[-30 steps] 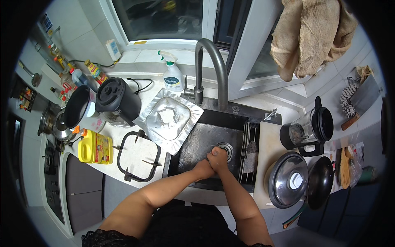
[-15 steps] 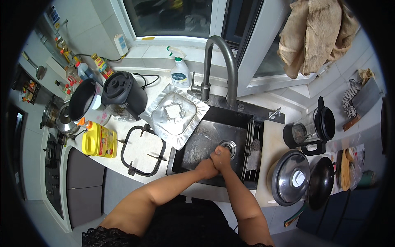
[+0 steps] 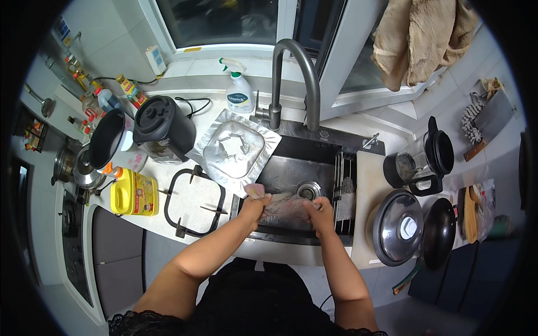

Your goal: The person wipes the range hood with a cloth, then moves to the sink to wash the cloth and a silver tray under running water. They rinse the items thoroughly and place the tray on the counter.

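While left hand point(image 3: 256, 210) grips one end of pale pinkish dishcloth point(image 3: 286, 208), right hand point(image 3: 320, 214) pinches other end, fingers of both closed on fabric. Cloth stretched between hands over black sink point(image 3: 280, 172), near round drain point(image 3: 308, 189). Gooseneck faucet point(image 3: 311, 84) arching behind. Left of basin: crinkled foil tray point(image 3: 232, 148), stove grate point(image 3: 180, 229), yellow jug point(image 3: 134, 193). Right: cutting board point(image 3: 367, 171), domed steel lid point(image 3: 389, 229), frying pan point(image 3: 440, 234).

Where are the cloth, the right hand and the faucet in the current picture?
Cloth point(image 3: 287, 209): head view, on the middle of the stretch between the hands.
Right hand point(image 3: 320, 216): head view, on the back of the hand.
Faucet point(image 3: 312, 96): head view, on the downturned side of its arched neck.
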### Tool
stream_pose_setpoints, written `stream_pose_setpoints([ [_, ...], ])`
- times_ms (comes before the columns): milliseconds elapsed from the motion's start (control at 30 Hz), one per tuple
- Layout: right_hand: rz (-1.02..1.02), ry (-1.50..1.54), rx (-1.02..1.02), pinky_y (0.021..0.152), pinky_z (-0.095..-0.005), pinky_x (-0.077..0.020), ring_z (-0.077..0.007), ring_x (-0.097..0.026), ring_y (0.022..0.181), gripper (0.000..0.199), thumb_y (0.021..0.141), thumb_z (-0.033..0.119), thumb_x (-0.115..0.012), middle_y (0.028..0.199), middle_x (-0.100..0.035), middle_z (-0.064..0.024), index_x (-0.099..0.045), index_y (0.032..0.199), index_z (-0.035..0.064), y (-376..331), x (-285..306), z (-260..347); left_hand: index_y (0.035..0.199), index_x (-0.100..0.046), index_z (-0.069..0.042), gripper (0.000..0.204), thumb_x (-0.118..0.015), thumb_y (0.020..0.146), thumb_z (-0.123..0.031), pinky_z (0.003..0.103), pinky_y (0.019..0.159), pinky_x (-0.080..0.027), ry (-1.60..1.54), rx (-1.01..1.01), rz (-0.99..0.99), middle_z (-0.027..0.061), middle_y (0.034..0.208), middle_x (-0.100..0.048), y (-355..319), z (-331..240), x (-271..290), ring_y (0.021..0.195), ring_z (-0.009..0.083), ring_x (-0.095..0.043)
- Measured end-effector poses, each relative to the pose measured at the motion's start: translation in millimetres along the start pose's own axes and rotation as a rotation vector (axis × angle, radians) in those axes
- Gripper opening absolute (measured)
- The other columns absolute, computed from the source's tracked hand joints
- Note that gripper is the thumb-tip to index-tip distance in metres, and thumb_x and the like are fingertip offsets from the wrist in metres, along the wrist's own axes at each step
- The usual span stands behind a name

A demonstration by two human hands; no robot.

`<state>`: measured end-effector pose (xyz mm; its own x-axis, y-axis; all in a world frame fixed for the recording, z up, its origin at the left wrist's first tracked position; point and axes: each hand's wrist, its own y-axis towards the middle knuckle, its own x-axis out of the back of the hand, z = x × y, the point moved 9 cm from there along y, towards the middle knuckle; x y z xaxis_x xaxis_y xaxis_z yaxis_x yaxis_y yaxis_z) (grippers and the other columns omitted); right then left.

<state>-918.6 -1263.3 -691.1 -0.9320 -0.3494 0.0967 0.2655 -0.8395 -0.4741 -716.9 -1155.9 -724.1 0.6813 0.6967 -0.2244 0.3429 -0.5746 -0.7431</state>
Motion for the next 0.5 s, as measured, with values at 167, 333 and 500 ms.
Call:
stream_pose_setpoints([
  [167, -0.261, 0.055, 0.189, 0.057, -0.0239, -0.0461, -0.0112, -0.056, 0.069, 0.034, 0.083, 0.022, -0.071, 0.083, -0.058, -0.0011, -0.053, 0.107, 0.0079, -18.3, 27.7, -4.0, 0.102, -0.057, -0.009, 0.025, -0.063, 0.088, -0.029, 0.031, 0.069, -0.047, -0.303, 0.094, 0.323, 0.0042, 0.092, -0.062, -21.3, 11.6, -27.8, 0.082, 0.0180, -0.061],
  [333, 0.235, 0.702, -0.214, 0.081, -0.0273, -0.0466, -0.0153, -0.059, 0.092, 0.038, 0.092, 0.031, -0.058, 0.105, -0.061, -0.0054, -0.054, 0.124, 0.0092, -55.5, -51.3, -11.6, 0.111, -0.057, -0.012, 0.041, -0.056, 0.090, -0.047, 0.044, 0.096, -0.043, -0.559, 0.375, 0.737, 0.0079, 0.110, -0.060, -86.5, 33.5, -101.6, 0.111, 0.0239, -0.055],
  [500, 0.046, 0.459, -0.258, 0.084, -0.0285, -0.0458, -0.0152, -0.058, 0.099, 0.029, 0.094, 0.028, -0.056, 0.107, -0.062, -0.0048, -0.063, 0.112, 0.0070, -77.3, -33.8, -49.9, 0.125, -0.047, -0.012, 0.060, -0.056, 0.086, -0.057, 0.043, 0.096, -0.042, -0.149, 0.517, 0.825, 0.0096, 0.119, -0.055, -85.5, 71.9, -92.0, 0.112, 0.0238, -0.053],
])
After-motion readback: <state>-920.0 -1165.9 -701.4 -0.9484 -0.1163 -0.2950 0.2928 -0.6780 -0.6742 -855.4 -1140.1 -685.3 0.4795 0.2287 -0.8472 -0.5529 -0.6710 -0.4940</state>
